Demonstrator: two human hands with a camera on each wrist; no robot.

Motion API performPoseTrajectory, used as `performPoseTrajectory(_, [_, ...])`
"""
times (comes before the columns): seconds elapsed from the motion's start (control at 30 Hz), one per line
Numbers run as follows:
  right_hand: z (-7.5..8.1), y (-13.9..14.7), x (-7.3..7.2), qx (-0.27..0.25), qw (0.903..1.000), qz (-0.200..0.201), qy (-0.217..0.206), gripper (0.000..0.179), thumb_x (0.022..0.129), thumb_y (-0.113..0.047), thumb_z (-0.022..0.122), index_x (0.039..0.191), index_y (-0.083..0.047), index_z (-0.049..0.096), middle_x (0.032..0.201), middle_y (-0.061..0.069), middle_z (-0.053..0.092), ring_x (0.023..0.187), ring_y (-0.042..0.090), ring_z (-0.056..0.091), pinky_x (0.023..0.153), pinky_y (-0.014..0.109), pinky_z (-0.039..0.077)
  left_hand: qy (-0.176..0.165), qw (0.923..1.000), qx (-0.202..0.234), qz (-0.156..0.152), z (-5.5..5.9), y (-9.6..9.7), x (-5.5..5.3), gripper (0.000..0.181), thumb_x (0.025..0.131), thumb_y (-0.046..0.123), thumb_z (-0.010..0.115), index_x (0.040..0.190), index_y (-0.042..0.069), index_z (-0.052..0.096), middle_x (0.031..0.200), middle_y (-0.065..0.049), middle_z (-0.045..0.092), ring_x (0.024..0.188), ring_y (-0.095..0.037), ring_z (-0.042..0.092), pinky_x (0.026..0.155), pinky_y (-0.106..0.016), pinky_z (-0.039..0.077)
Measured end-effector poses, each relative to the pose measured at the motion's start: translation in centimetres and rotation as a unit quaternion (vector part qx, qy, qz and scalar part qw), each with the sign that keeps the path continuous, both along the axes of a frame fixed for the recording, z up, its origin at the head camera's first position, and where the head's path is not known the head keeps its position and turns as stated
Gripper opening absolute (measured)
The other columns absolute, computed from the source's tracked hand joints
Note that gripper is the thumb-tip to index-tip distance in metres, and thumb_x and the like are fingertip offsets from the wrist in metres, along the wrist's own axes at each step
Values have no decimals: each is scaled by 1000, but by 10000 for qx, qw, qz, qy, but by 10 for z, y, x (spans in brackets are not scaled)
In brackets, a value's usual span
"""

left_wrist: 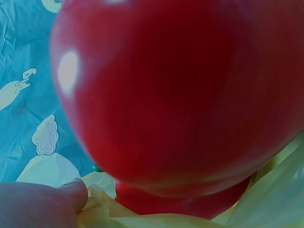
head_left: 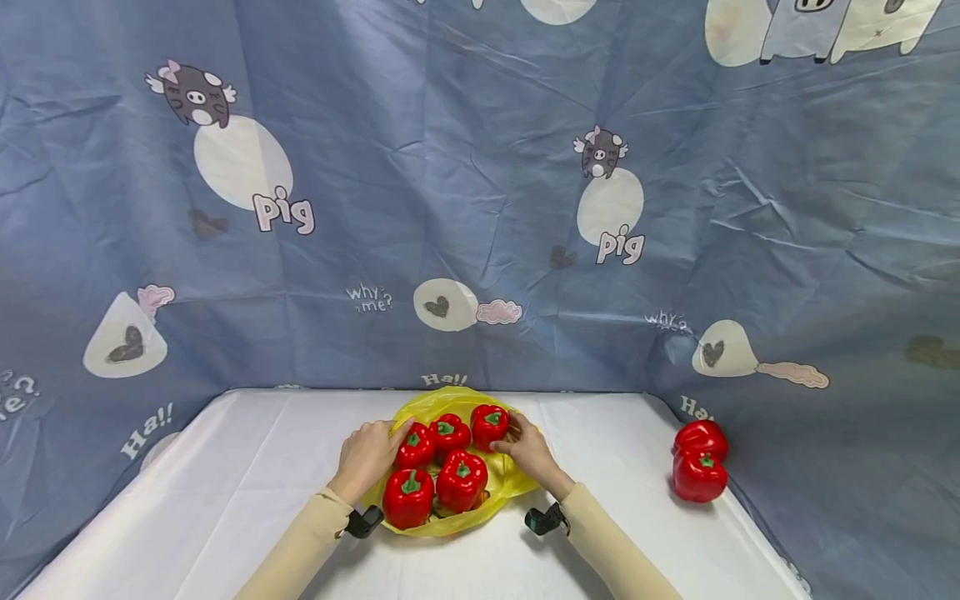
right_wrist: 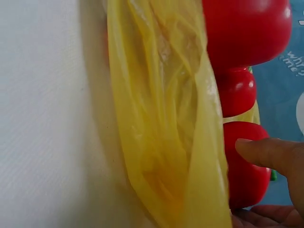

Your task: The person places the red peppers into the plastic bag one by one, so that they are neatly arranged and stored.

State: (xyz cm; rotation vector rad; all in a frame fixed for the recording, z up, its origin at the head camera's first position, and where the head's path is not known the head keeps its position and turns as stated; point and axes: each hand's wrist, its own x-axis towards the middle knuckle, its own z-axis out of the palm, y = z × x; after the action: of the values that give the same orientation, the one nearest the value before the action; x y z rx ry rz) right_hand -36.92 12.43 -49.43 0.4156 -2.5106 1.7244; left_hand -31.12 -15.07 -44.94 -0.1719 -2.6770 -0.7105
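A yellow plastic bag [head_left: 431, 407] lies wide open at the middle of the white table, holding several red bell peppers [head_left: 408, 498] with green stems. At the bag's left rim, my left hand [head_left: 369, 457] pinches the yellow plastic; its thumb shows by the gathered edge in the left wrist view. My right hand [head_left: 531, 450] grips the bell pepper [head_left: 489, 425] at the bag's back right. In the right wrist view the thumb presses that pepper's side [right_wrist: 247, 164], with the other fingers beneath it. A large pepper [left_wrist: 175, 95] fills most of the left wrist view.
Two more red bell peppers [head_left: 700, 477] sit close together near the table's right edge, one behind the other. The white-covered table [head_left: 247, 467] ends at a blue curtain [head_left: 480, 192] printed with pigs, hanging behind and along both sides.
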Motion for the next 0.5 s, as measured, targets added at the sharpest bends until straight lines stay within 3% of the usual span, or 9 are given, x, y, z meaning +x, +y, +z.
performPoseTrajectory(0.27, [3, 10, 7, 183, 9997, -147, 37, 75, 80, -7, 76, 141, 9, 37, 139, 31, 46, 129, 43, 47, 102, 47, 42, 110, 9999, 23, -41, -1, 0, 0, 50, 97, 39, 55, 55, 16, 40, 49, 4, 30, 42, -13, 33, 44, -26, 25])
performPoseTrajectory(0.5, [-2, 11, 9, 411, 9987, -10, 302, 63, 82, -7, 75, 134, 12, 46, 131, 32, 53, 119, 43, 56, 96, 46, 47, 16, 10000, 34, -12, -2, 1, -2, 50, 97, 39, 55, 56, 15, 40, 50, 3, 30, 43, -14, 33, 44, -26, 25])
